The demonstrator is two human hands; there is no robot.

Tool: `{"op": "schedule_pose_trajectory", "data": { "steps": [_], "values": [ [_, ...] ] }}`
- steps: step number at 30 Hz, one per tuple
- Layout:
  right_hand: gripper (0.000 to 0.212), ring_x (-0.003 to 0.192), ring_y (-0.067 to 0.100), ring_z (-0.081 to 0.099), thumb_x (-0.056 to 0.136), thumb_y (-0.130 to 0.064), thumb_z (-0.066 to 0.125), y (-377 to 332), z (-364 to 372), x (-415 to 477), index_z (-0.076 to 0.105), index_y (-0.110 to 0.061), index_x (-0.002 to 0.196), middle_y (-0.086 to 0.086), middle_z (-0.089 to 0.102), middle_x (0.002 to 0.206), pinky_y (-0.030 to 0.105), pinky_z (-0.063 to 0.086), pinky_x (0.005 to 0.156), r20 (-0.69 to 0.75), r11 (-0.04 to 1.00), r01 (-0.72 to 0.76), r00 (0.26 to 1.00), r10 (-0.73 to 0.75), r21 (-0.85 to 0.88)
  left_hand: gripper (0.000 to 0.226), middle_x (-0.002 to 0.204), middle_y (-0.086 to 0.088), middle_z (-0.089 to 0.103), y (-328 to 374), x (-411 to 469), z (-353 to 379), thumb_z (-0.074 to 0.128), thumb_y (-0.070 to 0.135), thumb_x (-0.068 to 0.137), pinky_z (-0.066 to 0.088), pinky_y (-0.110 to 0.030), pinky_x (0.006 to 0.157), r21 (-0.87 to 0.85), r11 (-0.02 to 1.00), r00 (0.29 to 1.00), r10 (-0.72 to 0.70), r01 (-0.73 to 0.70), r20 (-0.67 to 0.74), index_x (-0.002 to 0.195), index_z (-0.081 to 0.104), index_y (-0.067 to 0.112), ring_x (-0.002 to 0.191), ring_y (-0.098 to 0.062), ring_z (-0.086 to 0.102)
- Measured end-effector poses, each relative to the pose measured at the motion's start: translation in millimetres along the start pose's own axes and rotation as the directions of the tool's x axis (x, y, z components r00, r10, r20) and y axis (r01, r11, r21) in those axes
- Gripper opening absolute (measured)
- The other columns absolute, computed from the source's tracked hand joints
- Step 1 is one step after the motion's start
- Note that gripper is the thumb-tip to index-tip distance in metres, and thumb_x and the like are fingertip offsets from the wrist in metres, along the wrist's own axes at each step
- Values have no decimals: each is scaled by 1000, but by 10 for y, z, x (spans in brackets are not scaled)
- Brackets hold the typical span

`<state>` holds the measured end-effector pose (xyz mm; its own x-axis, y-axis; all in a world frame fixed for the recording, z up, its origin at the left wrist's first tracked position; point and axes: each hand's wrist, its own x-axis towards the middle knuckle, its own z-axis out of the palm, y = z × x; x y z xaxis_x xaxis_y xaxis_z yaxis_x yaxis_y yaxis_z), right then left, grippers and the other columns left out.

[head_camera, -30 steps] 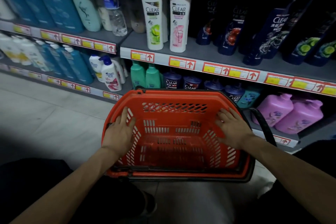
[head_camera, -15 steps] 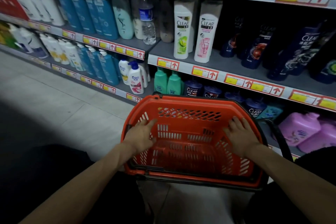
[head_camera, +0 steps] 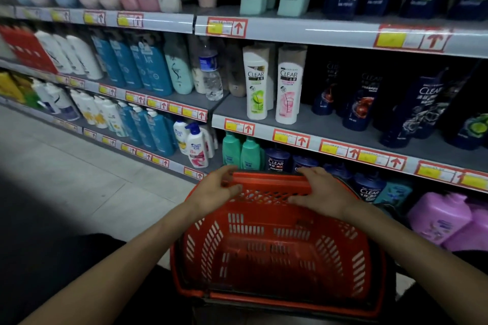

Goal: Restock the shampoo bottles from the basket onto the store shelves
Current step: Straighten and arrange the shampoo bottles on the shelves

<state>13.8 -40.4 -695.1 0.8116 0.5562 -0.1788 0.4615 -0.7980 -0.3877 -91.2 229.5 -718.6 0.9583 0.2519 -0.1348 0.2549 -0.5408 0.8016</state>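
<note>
An orange plastic basket (head_camera: 277, 250) sits low in front of me with nothing visible inside it. My left hand (head_camera: 215, 188) grips the far rim of the basket at its left corner, thumb over the edge. My right hand (head_camera: 320, 191) lies on the same far rim toward the right, fingers curled over it. On the middle shelf (head_camera: 324, 128) stand two white Clear shampoo bottles, one with a green label (head_camera: 257, 82) and one with a pink label (head_camera: 289, 84). Dark blue Clear bottles (head_camera: 420, 108) fill the shelf to their right.
Teal and blue bottles (head_camera: 148, 66) and a clear water bottle (head_camera: 211, 71) stand left of the white pair. Green pump bottles (head_camera: 240, 152) and dark Clear jars (head_camera: 277, 159) sit just behind the basket. Purple jugs (head_camera: 443, 219) are at right. Tiled floor (head_camera: 66, 166) lies to the left.
Both hands slid from the basket's side walls forward to its far rim. My view lifted, bringing a higher shelf into sight.
</note>
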Motion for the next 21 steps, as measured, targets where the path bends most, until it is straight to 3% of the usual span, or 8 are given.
{"op": "schedule_pose_trajectory", "data": {
  "steps": [3,7,10,13,16,19,21],
  "values": [
    [97,142,22,42,82,-60,75,10,-114,138,31,-23,159,5,37,157,30,34,112,20,995,-11,1000,9,102,53,120,0,66,65,298,49,69,26,97,55,-37,98,-39,999,996,32,-35,-86,146,50,26,111,-16,64],
    [105,139,17,47,72,-80,68,41,-114,240,31,-30,157,-3,41,156,34,41,113,42,993,17,999,-22,116,47,112,0,67,235,701,172,69,24,96,57,-34,94,-91,991,985,80,-95,-154,141,54,26,107,-14,66],
    [91,139,20,43,87,-62,68,-34,-189,228,23,-27,158,1,39,152,35,41,111,61,998,69,996,-70,10,45,104,-1,69,449,993,142,69,26,97,56,-22,79,-143,977,946,109,-159,-306,139,55,23,99,-12,67],
    [89,141,24,37,92,-58,63,-3,-243,269,17,-24,160,5,37,153,40,41,112,7,991,101,995,-101,-86,44,94,5,65,725,1303,95,67,27,98,48,-13,71,-198,955,875,103,-220,-473,138,50,25,85,0,63],
    [90,145,27,30,94,-53,60,34,-250,306,10,-21,162,8,32,156,41,37,115,-25,979,99,994,-106,-180,60,106,0,67,940,1672,17,71,37,93,51,-25,79,-268,942,813,10,-203,-582,145,47,21,95,-11,66],
    [90,145,29,30,95,-51,60,52,-267,345,9,-21,162,9,31,156,41,37,115,-48,973,120,990,-132,-199,77,131,1,63,1058,1966,-56,75,48,81,52,-38,102,-286,940,797,-27,-184,-603,147,48,20,116,-14,62],
    [89,144,29,31,95,-50,61,57,-282,366,9,-21,161,9,31,157,42,37,115,-50,976,123,990,-134,-181,59,118,11,67,1111,2064,-86,76,37,85,52,-37,101,-299,936,838,-7,-187,-546,138,56,20,107,-5,64]
  ]
}}
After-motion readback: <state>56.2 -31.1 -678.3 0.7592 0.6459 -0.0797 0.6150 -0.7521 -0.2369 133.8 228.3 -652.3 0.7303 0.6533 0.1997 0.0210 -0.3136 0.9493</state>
